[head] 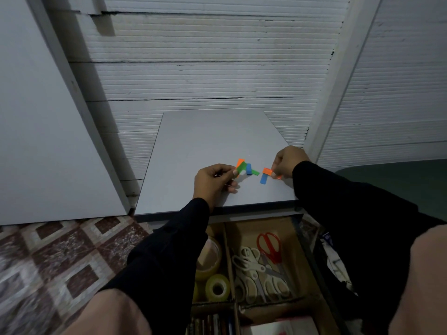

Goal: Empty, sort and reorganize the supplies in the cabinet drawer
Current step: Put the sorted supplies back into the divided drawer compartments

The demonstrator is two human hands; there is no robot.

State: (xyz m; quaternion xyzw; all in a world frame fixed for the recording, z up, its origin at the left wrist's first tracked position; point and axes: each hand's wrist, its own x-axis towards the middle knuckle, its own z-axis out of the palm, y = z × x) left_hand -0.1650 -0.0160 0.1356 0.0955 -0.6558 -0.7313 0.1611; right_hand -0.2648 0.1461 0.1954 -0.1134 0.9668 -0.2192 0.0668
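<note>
Sticky tabs, left group: orange, green and blue strips (244,167) fanned and overlapping, above the grey cabinet top (210,141), near its front edge.
Sticky tabs, right group: an orange strip (267,170) over a blue strip (263,179), crossed; a further orange end shows just past the fingertips. Apart from the left group, with bare top between the two.
Left hand: left hand (212,182) pinches the left group at its near end, thumb and forefinger closed on the strips, remaining fingers curled below.
Right hand: right hand (289,160) pinches the right group at the orange strip, fingers bunched together on it.
Contact with top: cannot tell whether either group touches the surface or is held just above it.
Sleeves: both arms in black sleeves, reaching over the open drawer.
Drawer: open drawer (300,267) directly below the cabinet top, cardboard dividers inside.
Drawer, left compartment: clear tape rolls (217,287), partly hidden by the left sleeve.
Drawer, middle compartment: white-handled scissors (251,272) piled together, red-handled scissors (269,246) beside them toward the cabinet.
Drawer, near compartments: dark upright items and white paper, too dim to identify.
Surroundings: ribbed white wall panels (205,76) behind; patterned floor tiles (60,250) to the left.
</note>
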